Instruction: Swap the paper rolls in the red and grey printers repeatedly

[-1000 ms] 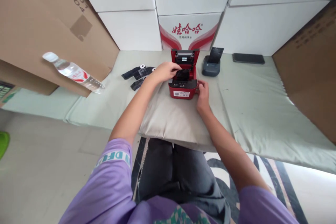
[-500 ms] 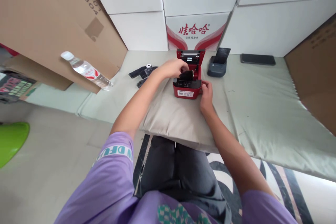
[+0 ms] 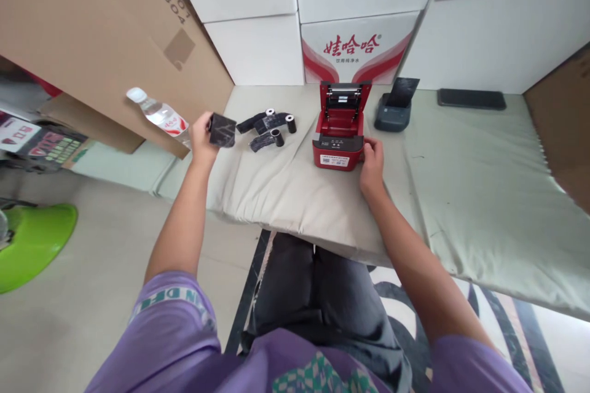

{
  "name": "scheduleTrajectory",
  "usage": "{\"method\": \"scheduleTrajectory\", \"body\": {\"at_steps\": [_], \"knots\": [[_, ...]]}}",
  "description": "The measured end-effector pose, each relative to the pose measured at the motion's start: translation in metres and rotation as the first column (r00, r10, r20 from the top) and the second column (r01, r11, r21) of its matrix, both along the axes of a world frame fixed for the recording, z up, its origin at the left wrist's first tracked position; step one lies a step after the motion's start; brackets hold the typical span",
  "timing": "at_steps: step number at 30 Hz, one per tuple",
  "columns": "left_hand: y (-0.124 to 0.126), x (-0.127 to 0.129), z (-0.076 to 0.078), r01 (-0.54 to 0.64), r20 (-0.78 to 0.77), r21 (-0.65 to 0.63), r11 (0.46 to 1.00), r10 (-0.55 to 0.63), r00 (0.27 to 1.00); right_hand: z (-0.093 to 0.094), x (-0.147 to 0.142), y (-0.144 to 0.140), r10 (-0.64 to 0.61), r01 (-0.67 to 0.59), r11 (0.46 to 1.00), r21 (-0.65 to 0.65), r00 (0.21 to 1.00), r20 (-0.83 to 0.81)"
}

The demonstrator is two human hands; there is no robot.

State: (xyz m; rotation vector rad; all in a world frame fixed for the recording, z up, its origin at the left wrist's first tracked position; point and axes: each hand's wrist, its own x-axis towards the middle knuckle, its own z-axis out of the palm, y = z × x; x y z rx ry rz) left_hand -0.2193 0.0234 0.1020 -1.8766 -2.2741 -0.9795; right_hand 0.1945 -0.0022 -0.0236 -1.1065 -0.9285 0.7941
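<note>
My left hand [image 3: 203, 142] is raised over the left part of the cloth-covered bench, closed round a roll of black paper [image 3: 223, 130] whose dark flat strip faces me. A small red-and-black printer [image 3: 338, 152] stands upright near the middle, its lid [image 3: 345, 97] tipped back. Its red inner bay [image 3: 342, 123] shows no roll. My right hand [image 3: 372, 167] grips the printer's right side, with some fingers hidden behind it. Between the left hand and the printer lie several small black paper rolls [image 3: 290, 125] with unwound strips.
A dark small printer [image 3: 393, 115] with black paper sticking out stands right of the red one. A black phone [image 3: 471, 99] lies farther right. A water bottle [image 3: 159, 112] is at left, against a cardboard box [image 3: 115, 31]. White boxes [image 3: 253, 52] line the back.
My left hand has lifted the black paper roll out of the red printer and carried it left. My right hand stays at the printer's side. The view has shifted slightly.
</note>
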Motion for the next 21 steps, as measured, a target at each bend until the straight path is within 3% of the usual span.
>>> {"method": "scheduleTrajectory", "body": {"at_steps": [3,8,14,21], "knots": [[-0.013,-0.018,-0.014,-0.150,-0.092,-0.095,0.984,0.141,0.986,0.000,0.000,0.000,0.004,-0.004,1.000,0.007,1.000,0.003],[-0.026,-0.024,-0.039,-0.394,-0.320,-0.228,0.891,0.313,0.894,-0.001,0.001,0.001,0.002,-0.003,1.000,0.004,1.000,0.006],[-0.032,-0.019,-0.052,-0.389,-0.448,-0.301,0.871,0.231,0.863,-0.004,0.002,0.004,0.014,-0.014,1.000,0.000,1.000,0.017],[-0.037,-0.028,-0.055,-0.338,-0.413,-0.287,0.897,0.202,0.888,0.000,0.000,0.001,0.005,-0.005,1.000,-0.005,1.000,-0.004]]}}
